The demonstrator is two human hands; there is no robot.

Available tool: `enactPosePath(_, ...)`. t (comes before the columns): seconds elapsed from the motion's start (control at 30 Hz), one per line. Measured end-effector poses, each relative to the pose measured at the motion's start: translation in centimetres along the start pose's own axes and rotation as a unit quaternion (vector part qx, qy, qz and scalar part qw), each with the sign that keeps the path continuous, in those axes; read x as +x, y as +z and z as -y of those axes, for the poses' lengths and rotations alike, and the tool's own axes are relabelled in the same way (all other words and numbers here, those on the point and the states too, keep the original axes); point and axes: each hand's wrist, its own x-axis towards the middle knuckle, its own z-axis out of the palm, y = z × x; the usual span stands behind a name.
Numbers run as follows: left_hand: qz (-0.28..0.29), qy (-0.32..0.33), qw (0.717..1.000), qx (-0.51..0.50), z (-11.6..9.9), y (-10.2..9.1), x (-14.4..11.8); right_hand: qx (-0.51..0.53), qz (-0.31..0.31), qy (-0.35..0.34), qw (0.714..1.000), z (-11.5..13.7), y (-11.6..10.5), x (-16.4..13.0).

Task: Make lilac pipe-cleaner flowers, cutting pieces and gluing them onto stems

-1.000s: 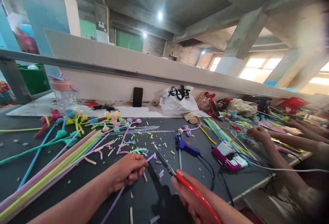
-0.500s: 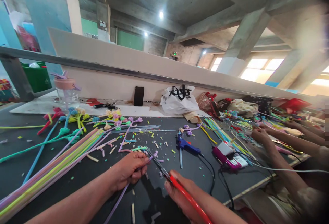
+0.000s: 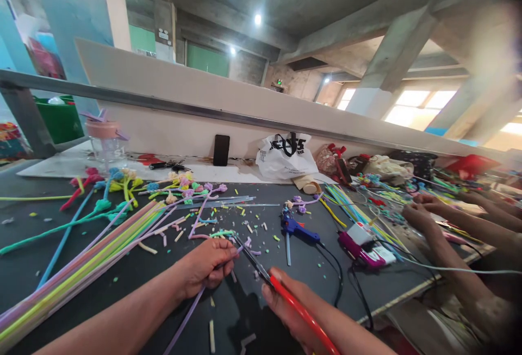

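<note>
Holding a long purple pipe cleaner [image 3: 191,303] in the left hand [image 3: 206,265], fingers curled tight around it, just in front of the blue glue gun [image 3: 297,230]. Gripping red-handled scissors [image 3: 277,287] in the right hand [image 3: 287,306], fingers closed around the handle, a little nearer the body than the glue gun. Pointing the thin blades toward the left fingertips, blades looking nearly closed at the purple tip, though too small to tell for sure. Lying on the dark table [image 3: 122,279], lots of tiny cut bits [image 3: 244,227] just left of the glue gun. Fanning out far to the left of the glue gun, a big bundle of long colored stems [image 3: 81,268]. Sitting behind those, well left of the glue gun, small fuzzy flowers [image 3: 179,186] in many colors. Resting just right of the glue gun, a pink and white box [image 3: 362,243] with black cords. Standing behind the glue gun by the low wall, a white plastic bag [image 3: 285,156] and a black phone [image 3: 221,150]. Reaching in well to the right of the glue gun, another person's hands [image 3: 416,213] among more colored stems.
</note>
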Motion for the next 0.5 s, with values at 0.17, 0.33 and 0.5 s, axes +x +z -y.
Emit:
enactPosePath(0.17, 0.006, 0.004, 1.000, -0.008, 0.2, -0.1, 0.2, -0.011, 0.010, 0.003, 1.000, 0.1, -0.1, -0.2)
enactPosePath(0.33, 0.007, 0.002, 1.000, -0.008, 0.1, -0.1, 0.0, -0.022, 0.021, -0.015, 0.999, -0.6, 0.0, 0.1)
enactPosePath(0.5, 0.012, 0.003, 1.000, -0.006, 0.0, -0.2, 0.0, -0.015, -0.008, -0.060, 0.998, -1.4, 0.6, 0.6)
